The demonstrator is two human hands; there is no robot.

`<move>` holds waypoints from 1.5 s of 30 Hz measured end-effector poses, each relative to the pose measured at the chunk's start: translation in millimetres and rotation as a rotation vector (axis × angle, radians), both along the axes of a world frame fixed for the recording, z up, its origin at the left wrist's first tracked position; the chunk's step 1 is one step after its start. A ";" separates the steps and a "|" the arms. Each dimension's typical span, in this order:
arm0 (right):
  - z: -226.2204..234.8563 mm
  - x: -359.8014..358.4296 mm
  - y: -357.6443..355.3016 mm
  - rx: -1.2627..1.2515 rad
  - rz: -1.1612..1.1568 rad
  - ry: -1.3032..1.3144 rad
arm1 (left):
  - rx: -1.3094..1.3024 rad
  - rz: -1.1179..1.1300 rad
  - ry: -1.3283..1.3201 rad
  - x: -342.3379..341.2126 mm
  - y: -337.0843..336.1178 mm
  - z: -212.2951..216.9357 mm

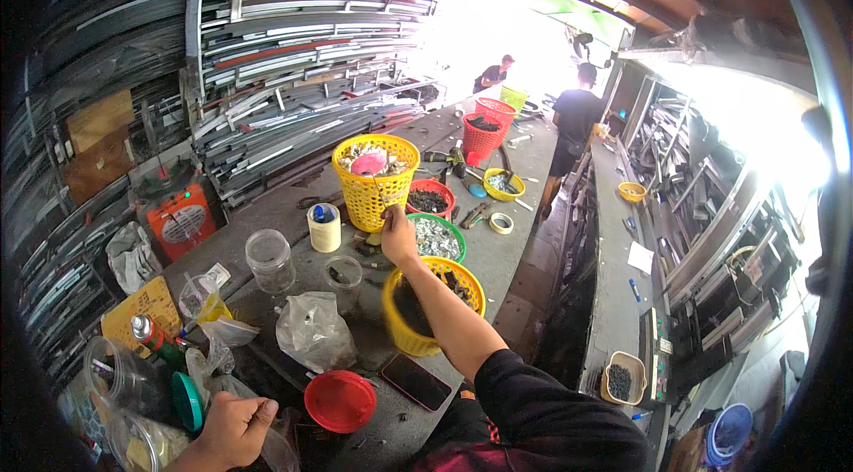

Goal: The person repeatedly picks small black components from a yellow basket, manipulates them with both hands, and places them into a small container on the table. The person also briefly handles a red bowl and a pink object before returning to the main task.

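Note:
My right hand reaches over the bench, fingers pinched together in front of a tall yellow basket filled with small pale parts and a pink piece. A thin dark line rises from the fingertips; what they grip is too small to name. Under my right forearm stands a low yellow basket with dark contents. Beside that hand are a green basket of shiny small parts and a red basket of dark ones. My left hand is curled closed at the lower left, near a green lid; its inside is hidden.
On the bench lie a phone, a red lid, a plastic bag, clear jars and a tape roll. Racks of metal profiles line the left. Two people are farther back.

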State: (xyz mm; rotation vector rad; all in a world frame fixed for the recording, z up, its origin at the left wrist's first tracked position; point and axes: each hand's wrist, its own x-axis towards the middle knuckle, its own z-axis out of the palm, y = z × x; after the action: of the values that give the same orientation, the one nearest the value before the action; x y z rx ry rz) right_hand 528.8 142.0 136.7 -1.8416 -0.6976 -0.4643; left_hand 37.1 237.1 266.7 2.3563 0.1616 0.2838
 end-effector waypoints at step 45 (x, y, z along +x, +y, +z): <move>1.4 -6.5 -3.5 -0.166 0.017 0.050 | -0.007 -0.021 0.011 0.4 -3.5 4.7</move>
State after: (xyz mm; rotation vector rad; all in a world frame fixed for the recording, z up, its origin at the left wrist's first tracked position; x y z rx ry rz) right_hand 522.3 138.5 138.2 -1.9944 -0.7349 -0.3567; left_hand 37.5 233.6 271.4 2.3513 0.1427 0.2603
